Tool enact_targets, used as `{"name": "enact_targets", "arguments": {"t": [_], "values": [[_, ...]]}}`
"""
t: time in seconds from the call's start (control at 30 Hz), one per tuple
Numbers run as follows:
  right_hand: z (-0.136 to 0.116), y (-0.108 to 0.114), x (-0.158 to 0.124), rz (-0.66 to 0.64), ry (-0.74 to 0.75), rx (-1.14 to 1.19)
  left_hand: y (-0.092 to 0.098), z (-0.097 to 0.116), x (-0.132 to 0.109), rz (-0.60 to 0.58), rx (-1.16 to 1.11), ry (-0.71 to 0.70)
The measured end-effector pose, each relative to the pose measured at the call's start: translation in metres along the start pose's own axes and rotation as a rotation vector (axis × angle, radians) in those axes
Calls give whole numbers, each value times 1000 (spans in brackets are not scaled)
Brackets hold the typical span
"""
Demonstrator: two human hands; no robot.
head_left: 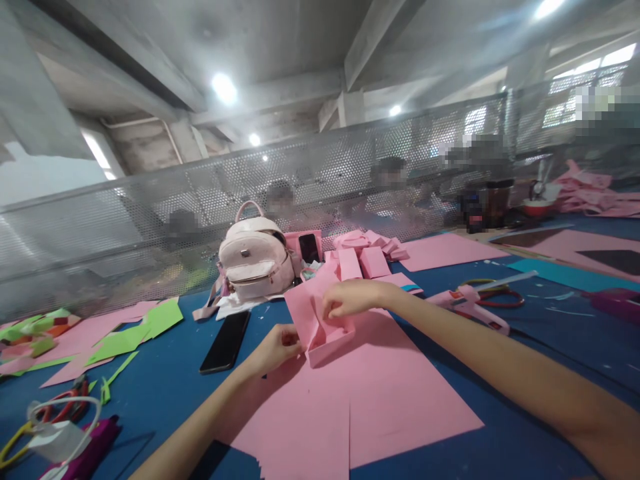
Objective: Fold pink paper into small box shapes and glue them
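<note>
A half-folded pink paper box (320,327) stands on a large pink paper sheet (370,407) on the blue table (165,387). My left hand (277,347) pinches the box's left side, fingers closed on the paper. My right hand (350,298) reaches over from the right and grips the box's upper back flap with curled fingers. Both forearms stretch in from the lower edge.
A black phone (226,341) lies left of the box, a pale pink backpack (255,260) behind it. Finished pink boxes (367,253) are stacked beyond. A pink glue gun (467,307), scissors (65,403), green paper scraps (135,333) and a mesh partition (300,193) surround the spot.
</note>
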State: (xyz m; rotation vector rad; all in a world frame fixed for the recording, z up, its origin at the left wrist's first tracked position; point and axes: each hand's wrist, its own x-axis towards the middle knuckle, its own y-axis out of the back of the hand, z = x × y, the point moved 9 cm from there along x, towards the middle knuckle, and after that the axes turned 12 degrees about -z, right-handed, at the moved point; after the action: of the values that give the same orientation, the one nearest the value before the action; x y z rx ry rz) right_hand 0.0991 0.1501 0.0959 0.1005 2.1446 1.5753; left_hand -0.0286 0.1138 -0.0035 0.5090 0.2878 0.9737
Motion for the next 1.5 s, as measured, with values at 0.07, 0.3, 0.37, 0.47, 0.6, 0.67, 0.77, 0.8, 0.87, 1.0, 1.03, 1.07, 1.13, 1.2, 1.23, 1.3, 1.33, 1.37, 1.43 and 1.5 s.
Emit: {"name": "enact_targets", "arguments": {"t": [0.07,0.3,0.37,0.47,0.6,0.67,0.77,0.8,0.87,1.0,1.03,1.07,1.13,1.2,1.23,1.3,1.33,1.37,1.43,1.5], "values": [[15,15,-9,107,-168,-41,1,8,-1,20,-20,-23],[43,31,-35,176,-526,-61,16,27,-6,196,-14,-61],[46,28,-38,131,-547,-37,22,30,-9,254,6,-74],[49,19,-36,18,-544,18,32,33,-13,334,29,-90],[47,-3,-25,-192,-421,127,41,26,-17,431,26,-96],[42,-13,-17,-267,-319,176,44,20,-18,455,21,-95],[37,-23,-4,-302,-199,205,45,9,-16,446,28,-90],[37,-25,1,-296,-176,201,45,6,-15,434,34,-85],[39,-27,9,-264,-150,177,44,-2,-12,406,47,-71],[42,-26,20,-164,-156,104,44,-15,-8,364,64,-41],[43,-26,21,-136,-170,86,44,-17,-7,355,63,-36],[44,-27,22,-109,-187,70,43,-18,-7,344,59,-32],[47,-28,24,-59,-222,44,40,-18,-5,315,47,-29],[49,-31,25,-23,-249,32,35,-16,-4,287,31,-26],[51,-33,26,-12,-257,30,32,-15,-3,276,23,-24],[53,-36,29,3,-264,35,28,-12,-4,264,12,-17],[54,-37,29,6,-264,42,27,-11,-4,265,10,-13],[55,-38,30,5,-262,51,27,-11,-5,270,10,-8],[55,-38,31,-2,-253,76,29,-10,-6,288,12,0],[56,-37,31,-6,-242,100,31,-11,-7,303,5,-1]]}}
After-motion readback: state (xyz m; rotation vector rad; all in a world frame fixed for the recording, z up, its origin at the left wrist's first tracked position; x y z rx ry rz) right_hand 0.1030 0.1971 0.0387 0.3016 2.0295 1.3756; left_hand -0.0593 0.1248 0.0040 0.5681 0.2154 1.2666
